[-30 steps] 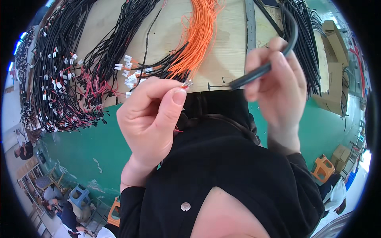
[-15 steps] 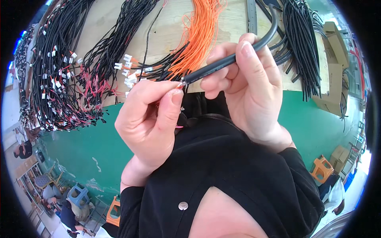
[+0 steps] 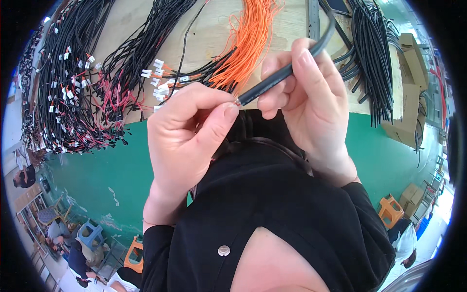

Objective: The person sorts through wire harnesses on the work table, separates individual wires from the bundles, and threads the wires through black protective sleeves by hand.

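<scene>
A thick black cable [image 3: 269, 81] slants up to the right in front of my chest. My right hand [image 3: 314, 85] grips it a little way behind its cut end, thumb on top and fingers curled beneath. At that end, my left hand [image 3: 194, 129] pinches the bared inner wires [image 3: 237, 102] between thumb and forefinger. Only a small reddish and metallic bit of those wires shows; the rest is hidden by my fingertips. Beyond my right hand the cable bends upward toward the table's far side.
On the wooden table [image 3: 287, 27] lie black cable bundles with white connectors [image 3: 68, 97], an orange wire bundle [image 3: 250, 44], a metal ruler [image 3: 314, 22] and thick black cables [image 3: 374, 63]. Cardboard boxes [image 3: 406, 102] stand at right. Stools [image 3: 390, 211] and other people are on the green floor.
My left hand has shifted slightly right and up along with the cable's end. The cable slants more steeply now. Both hands keep their hold.
</scene>
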`<state>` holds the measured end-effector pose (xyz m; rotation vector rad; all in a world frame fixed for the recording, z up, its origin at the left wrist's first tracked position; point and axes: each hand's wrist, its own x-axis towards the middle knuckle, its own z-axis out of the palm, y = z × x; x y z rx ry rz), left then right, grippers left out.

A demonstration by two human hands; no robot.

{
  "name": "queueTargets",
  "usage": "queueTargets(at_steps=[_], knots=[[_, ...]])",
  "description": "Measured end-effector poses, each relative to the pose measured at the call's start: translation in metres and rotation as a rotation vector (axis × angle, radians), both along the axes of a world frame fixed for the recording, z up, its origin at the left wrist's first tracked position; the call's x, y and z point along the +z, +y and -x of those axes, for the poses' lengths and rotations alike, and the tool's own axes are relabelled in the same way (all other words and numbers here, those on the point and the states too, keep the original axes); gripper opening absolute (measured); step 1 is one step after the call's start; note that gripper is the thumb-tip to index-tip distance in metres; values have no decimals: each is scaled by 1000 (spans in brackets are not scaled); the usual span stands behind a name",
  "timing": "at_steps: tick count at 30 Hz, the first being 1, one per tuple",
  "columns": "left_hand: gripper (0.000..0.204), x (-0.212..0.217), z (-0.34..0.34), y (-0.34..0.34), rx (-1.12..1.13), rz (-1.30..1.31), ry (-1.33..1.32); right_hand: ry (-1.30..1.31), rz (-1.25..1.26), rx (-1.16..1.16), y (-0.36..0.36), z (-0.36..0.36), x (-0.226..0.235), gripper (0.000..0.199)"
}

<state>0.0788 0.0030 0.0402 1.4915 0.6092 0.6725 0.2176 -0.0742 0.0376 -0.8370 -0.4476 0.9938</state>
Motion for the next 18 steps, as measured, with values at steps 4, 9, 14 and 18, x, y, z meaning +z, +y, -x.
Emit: queueTargets(at_steps=[4,9,14,18], knots=[[4,-1,0,-6,34,-171,63,-214,-24,-54,-7,2,-3,19],[5,-8,1,5,5,-179,81,-346,-75,89,2,0,-8,15],[25,3,-3,10,13,187,117,-527,-116,58,7,-5,-12,13],[22,-9,-4,5,-64,308,-38,-446,195,237,5,11,4,18]])
